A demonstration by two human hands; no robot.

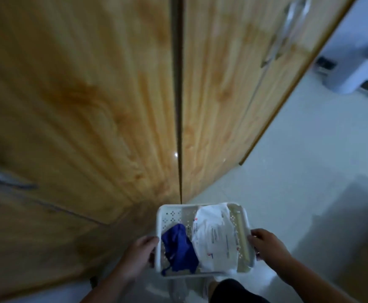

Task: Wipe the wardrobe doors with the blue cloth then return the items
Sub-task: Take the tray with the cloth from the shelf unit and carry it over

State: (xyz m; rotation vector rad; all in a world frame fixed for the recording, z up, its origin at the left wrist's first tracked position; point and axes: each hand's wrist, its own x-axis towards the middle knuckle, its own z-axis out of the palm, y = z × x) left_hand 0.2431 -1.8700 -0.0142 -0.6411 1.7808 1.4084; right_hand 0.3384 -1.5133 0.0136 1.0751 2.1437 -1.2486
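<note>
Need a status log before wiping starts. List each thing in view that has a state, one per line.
Wardrobe doors: shut, a thin dark gap between them.
White basket: held up off the floor by both sides.
Blue cloth: crumpled, lying in the basket's left part.
White packet: lying flat in the basket beside the cloth.
Left hand: grip closed on the basket's left rim.
Right hand: grip closed on the right rim.
</note>
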